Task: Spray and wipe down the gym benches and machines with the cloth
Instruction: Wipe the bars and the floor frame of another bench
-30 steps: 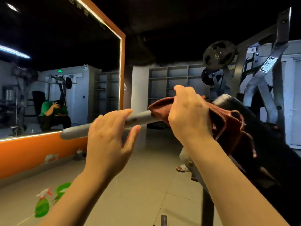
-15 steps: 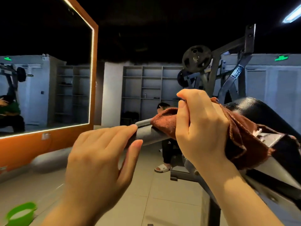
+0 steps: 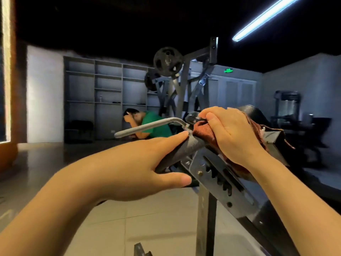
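Wiping handle [image 3: 177, 154] with cloth [image 3: 204, 132]

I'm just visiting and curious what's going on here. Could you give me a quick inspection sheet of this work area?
Surface: pale tiled floor; no table in view.
Job's things: brown cloth wrapped on the grey handle of a bench; no spray bottle seen.
Clutter: nothing seen.
Hands: left hand holds the handle, thumb beneath; right hand grips the cloth against the handle.
Cables: nothing seen.
Surroundings: weight machine with plates behind; grey shelves; a person in a green shirt bent low; treadmill at right; ceiling light.
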{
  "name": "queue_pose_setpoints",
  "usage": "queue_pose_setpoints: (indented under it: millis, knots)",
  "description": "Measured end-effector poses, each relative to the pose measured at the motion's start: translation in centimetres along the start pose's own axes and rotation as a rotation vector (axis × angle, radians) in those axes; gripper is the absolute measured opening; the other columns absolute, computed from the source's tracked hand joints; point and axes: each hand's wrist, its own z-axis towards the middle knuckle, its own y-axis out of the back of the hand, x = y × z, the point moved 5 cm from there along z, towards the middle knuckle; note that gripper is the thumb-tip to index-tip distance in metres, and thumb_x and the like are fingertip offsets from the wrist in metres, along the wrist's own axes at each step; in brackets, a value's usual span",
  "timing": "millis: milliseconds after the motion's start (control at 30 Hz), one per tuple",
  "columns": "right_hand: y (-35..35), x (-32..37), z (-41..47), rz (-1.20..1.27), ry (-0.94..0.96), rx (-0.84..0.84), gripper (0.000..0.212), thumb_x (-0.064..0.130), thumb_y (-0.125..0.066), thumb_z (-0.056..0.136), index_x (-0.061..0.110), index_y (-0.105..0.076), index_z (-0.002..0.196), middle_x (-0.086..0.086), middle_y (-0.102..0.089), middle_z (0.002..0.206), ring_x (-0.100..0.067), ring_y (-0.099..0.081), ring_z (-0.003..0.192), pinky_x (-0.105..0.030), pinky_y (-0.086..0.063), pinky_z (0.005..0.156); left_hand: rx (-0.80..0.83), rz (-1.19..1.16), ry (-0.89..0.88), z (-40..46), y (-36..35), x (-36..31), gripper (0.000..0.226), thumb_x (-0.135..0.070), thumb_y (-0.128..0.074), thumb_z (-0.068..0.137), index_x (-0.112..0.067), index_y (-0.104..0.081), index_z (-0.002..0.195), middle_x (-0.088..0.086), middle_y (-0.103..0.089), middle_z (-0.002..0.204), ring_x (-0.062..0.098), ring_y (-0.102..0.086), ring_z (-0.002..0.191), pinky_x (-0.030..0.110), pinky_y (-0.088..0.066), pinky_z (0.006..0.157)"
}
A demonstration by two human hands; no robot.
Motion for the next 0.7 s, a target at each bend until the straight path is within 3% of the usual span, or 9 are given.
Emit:
queue_pose_setpoints:
  millis: [100,200,300,400,467,533,600,633,700]
  knots:
    - [-0.2,1.8,-0.7,-0.021,-0.076,0.056,0.043,0.030,-0.027,0.098,0.018,-0.068,0.100,0.004,-0.068,0.097,-0.007,-0.054,0.091,-0.029,-0.025,0.102,0.048,-0.113,-0.160,-0.7,0.3,1.1,0.083,-0.081,-0.033,0.064,-0.071,0.009,0.135,-0.064,-0.008,0.111,-0.036,-0.028,0.089,-0.002,-0.028,0.076]
    - [-0.6,3.7,-1.1,-0.004,-0.186,0.068,0.041,0.030,-0.028,0.097,0.021,-0.067,0.099,0.008,-0.064,0.097,0.012,-0.044,0.095,-0.019,-0.019,0.103,-0.043,-0.416,-0.376,-1.5,0.6,2.2,0.076,-0.076,-0.043,0.070,-0.070,-0.010,0.138,-0.058,-0.021,0.129,-0.034,-0.029,0.112,-0.001,-0.029,0.086]
    - [-1.9,5.7,-1.4,-0.049,-0.291,0.134,0.034,0.026,-0.036,0.103,0.047,-0.058,0.090,0.029,-0.056,0.090,0.010,-0.047,0.097,-0.049,-0.030,0.109,-0.227,-0.777,-0.522,-2.1,0.7,3.2,0.060,-0.064,-0.050,0.080,-0.060,-0.032,0.137,-0.040,-0.039,0.136,-0.022,-0.039,0.119,0.004,-0.036,0.089]
    - [-2.9,7.9,-1.9,0.030,-0.461,0.165,0.030,0.035,-0.041,0.101,0.050,-0.061,0.086,0.025,-0.058,0.093,-0.012,-0.054,0.106,-0.054,-0.039,0.101,-0.341,-1.197,-0.540,-1.7,0.6,4.2,0.039,-0.040,-0.055,0.093,-0.042,-0.051,0.131,-0.023,-0.055,0.127,-0.011,-0.053,0.111,0.009,-0.048,0.085]
    - [-3.2,10.2,-1.9,0.108,-0.559,0.170,0.034,0.027,-0.043,0.100,0.041,-0.064,0.078,0.020,-0.061,0.080,-0.007,-0.059,0.087,-0.033,-0.049,0.081,-0.283,-1.471,-0.518,-1.4,0.3,4.8,0.030,-0.028,-0.054,0.096,-0.035,-0.056,0.126,-0.015,-0.060,0.121,-0.005,-0.058,0.106,0.013,-0.050,0.085]
    - [-3.4,12.4,-1.7,0.090,-0.623,0.185,0.039,0.009,-0.041,0.101,0.033,-0.061,0.077,0.023,-0.062,0.069,0.004,-0.058,0.073,-0.014,-0.045,0.068,-0.274,-1.639,-0.488,-1.6,0.1,5.1,0.026,-0.023,-0.052,0.098,-0.032,-0.057,0.122,-0.012,-0.061,0.118,-0.003,-0.060,0.103,0.017,-0.051,0.087]
    - [-3.6,13.8,-1.9,-0.028,-0.655,0.200,0.031,0.007,-0.042,0.101,0.028,-0.062,0.091,0.025,-0.064,0.082,0.005,-0.057,0.089,-0.015,-0.045,0.083,-0.342,-1.879,-0.432,-2.1,0.0,5.7,0.022,-0.016,-0.049,0.100,-0.024,-0.062,0.115,-0.010,-0.065,0.107,-0.003,-0.064,0.092,0.018,-0.054,0.081]
    - [-3.6,14.2,-2.2,-0.077,-0.667,0.198,0.027,0.010,-0.044,0.101,0.029,-0.064,0.100,0.023,-0.064,0.093,-0.002,-0.055,0.103,-0.025,-0.042,0.098,-0.360,-2.024,-0.383,-2.3,-0.2,6.1,0.021,-0.012,-0.047,0.100,-0.020,-0.063,0.111,-0.009,-0.066,0.099,-0.003,-0.066,0.084,0.016,-0.054,0.073]
    - [-3.7,14.9,-3.0,-0.115,-0.717,0.197,0.027,0.018,-0.045,0.101,0.034,-0.063,0.113,0.017,-0.060,0.111,-0.012,-0.049,0.116,-0.043,-0.035,0.110,-0.291,-2.257,-0.296,-2.5,-1.0,6.3,0.022,-0.011,-0.044,0.101,-0.017,-0.063,0.109,-0.007,-0.067,0.093,-0.004,-0.067,0.076,0.011,-0.052,0.063]
